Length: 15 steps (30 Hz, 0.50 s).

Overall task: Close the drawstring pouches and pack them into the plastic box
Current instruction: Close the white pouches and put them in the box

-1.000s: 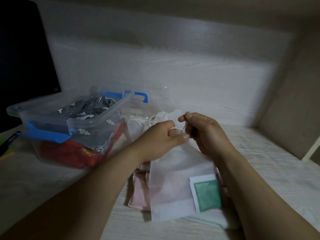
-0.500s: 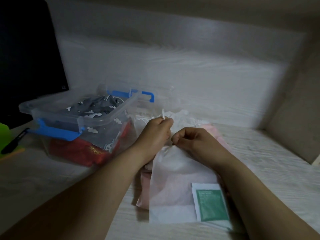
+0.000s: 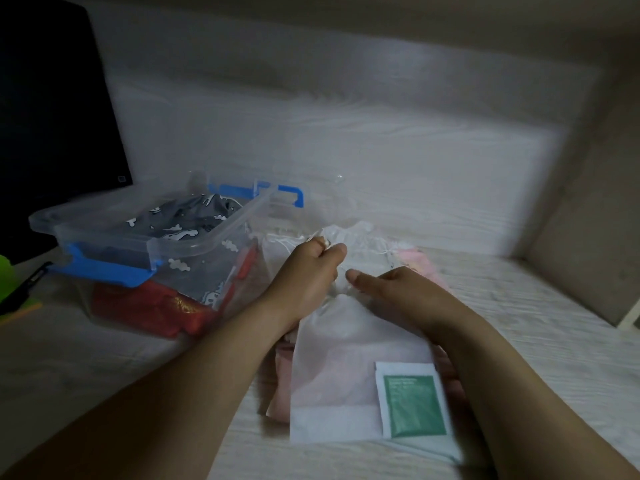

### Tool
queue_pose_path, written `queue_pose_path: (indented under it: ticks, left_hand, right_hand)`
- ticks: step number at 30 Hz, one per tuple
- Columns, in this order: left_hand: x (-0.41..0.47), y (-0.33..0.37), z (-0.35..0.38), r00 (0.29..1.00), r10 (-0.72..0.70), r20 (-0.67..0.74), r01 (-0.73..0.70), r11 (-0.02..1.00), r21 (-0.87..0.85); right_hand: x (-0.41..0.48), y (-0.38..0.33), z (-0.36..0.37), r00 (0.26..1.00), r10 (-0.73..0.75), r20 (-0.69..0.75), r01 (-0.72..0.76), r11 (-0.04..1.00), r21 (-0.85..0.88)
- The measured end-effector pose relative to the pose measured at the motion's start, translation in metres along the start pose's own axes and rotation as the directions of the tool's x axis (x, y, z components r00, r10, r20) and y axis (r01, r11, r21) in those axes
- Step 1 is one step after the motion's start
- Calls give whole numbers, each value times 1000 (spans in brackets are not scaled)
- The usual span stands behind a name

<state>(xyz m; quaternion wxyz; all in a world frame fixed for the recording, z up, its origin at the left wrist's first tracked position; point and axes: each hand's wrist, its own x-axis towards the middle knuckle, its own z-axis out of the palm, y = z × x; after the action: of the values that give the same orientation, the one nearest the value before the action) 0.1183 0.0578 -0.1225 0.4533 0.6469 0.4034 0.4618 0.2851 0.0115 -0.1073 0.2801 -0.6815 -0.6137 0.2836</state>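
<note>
1. At the far left edge, a bright green object (image 3: 5,282) is cut off by the frame. A dark pen-like thing (image 3: 29,282) lies beside it, and we cannot tell what either is. A black panel (image 3: 52,116) stands behind them.
2. Next we see the clear plastic box (image 3: 104,220) on the table (image 3: 554,323), with a blue latch (image 3: 104,268) on its near side. A grey patterned pouch (image 3: 187,216) lies on top inside. A red pouch (image 3: 149,306) shows through the wall at the bottom.
3. Just right of the box, our left hand (image 3: 308,271) is curled. Its thumb and forefinger pinch the gathered top of the white pouch (image 3: 346,341). The cord there is too blurred for us to make out.
4. That white pouch lies flat on the table between our forearms.
5. Our right hand (image 3: 391,292) sits on the pouch's neck, fingers curled down around it and thumb stretched leftward. The back of the hand hides the fingertips.
6. A green-printed label (image 3: 414,405) lies at the pouch's lower right corner, its text unreadable.
7. Pink fabric (image 3: 419,261) shows beyond the right hand, and more peeks out under the white pouch. We cannot tell whether it is one pouch or two.
</note>
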Motion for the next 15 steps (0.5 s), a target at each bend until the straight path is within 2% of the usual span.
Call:
queue_pose_path:
  ticks: [3,6,10,13,15]
  left_hand:
    - [0,2,2,1000,-3,-5,3,1000,-17]
    - [0,2,3,1000,27,-13,-27,999,-31]
    - [0,2,2,995,73,-71,-75,997,-24]
    - [-3,5,0,990,95,-105,-96,995,-2]
    - [-3,5,-1,990,96,-104,-98,995,-14]
  right_hand:
    - [-2,1,3,989,-46,142,23,987,161]
    - [2,2,7,978,-103,184,28,930,367]
    - [8,5,10,966,-184,179,38,794,607]
    - [13,4,6,974,-199,109,83,762,642]
    - [13,1,4,972,-207,112,77,730,679]
